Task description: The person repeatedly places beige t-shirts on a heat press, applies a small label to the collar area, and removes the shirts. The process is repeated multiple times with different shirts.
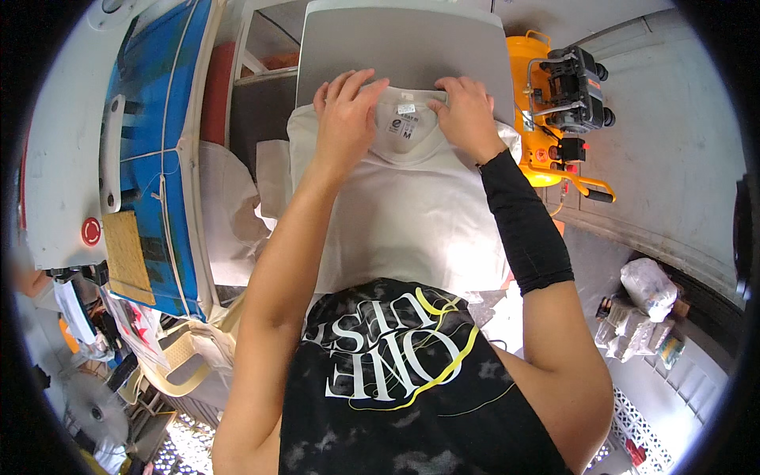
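Note:
A light beige T-shirt (404,208) lies spread over a grey platen-like board (404,41), its neckline towards the board's far end. A printed mark and a small white tag show inside the collar (407,155). At the collar's left side, my left hand (350,119) rests on the shoulder fabric with fingers spread. Opposite it, my right hand (469,113) has its thumb and fingers at the collar's right edge; whether cloth is pinched between them cannot be told. A black sleeve covers my right forearm.
Right of the board stands a yellow air compressor (534,107) with black motors. To the left are a blue panel (157,148) tied with cord and a white machine housing with a red stop button (91,231). A beige plastic chair (178,362), a fan (95,409) and wrapped bundles (629,326) lie farther back.

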Tool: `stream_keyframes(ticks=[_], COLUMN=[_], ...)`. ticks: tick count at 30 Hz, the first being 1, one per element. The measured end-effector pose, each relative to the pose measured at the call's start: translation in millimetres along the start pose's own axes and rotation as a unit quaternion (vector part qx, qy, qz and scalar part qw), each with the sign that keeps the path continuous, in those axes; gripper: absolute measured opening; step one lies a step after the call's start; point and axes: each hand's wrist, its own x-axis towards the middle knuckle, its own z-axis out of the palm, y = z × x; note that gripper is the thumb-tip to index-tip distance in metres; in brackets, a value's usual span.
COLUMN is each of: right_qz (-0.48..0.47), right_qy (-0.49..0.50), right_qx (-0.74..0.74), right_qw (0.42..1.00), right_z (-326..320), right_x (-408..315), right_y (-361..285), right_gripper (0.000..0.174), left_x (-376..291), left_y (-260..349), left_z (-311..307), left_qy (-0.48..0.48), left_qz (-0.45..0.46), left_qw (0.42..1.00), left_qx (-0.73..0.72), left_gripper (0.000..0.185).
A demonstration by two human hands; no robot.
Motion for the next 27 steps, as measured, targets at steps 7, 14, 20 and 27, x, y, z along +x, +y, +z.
stream_keyframes(ticks=[7,14,20,27], right_qz=[-0.036,-0.051,-0.039,0.022], right_qy=[-0.088,-0.058,-0.018,0.003], right_qx=[0.090,0.118,0.171,0.096], right_qw=[0.991,0.990,0.984,0.995], right_z=[-19,-18,-15,-1], right_x=[-5,-51,-45,-5], right_y=[5,-7,-7,6], right_gripper=[0.021,0.020,0.018,0.016], left_x=[-2,-29,-19,17], left_y=[4,7,8,-5], left_z=[-12,-17,-18,3], left_qy=[-0.098,-0.084,-0.079,-0.047], left_qz=[-0.109,-0.044,-0.064,-0.087], left_qw=[0.986,0.990,0.988,0.995], left_qx=[-0.085,-0.105,-0.113,-0.015], left_gripper=[0.031,0.032,0.027,0.023])
